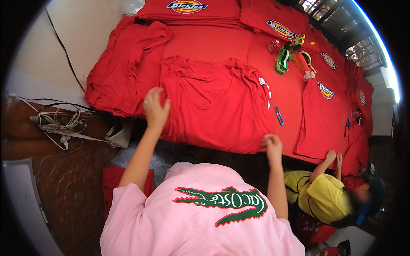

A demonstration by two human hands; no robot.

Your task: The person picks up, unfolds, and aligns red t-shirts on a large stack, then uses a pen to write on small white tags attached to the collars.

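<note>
A red T-shirt (pixel 213 106) lies spread and wrinkled in front of me, its front edge hanging over the table's near side. My left hand (pixel 156 110) is at the shirt's left edge, fingers stretched and apart. At the shirt's near right corner, my right hand (pixel 273 148) has its fingers closed at the fabric edge. Small blue-handled thread snips (pixel 279 115) lie right of the shirt. Small white labels (pixel 269 94) sit along its right side.
A heap of red shirts (pixel 128 64) lies to the left, with folded printed shirts (pixel 192 15) behind. A green tape dispenser (pixel 282 61) and yellow-handled scissors (pixel 298 40) rest at the back right. Another person in yellow (pixel 324 198) works at the right. Cables (pixel 64 123) hang at left.
</note>
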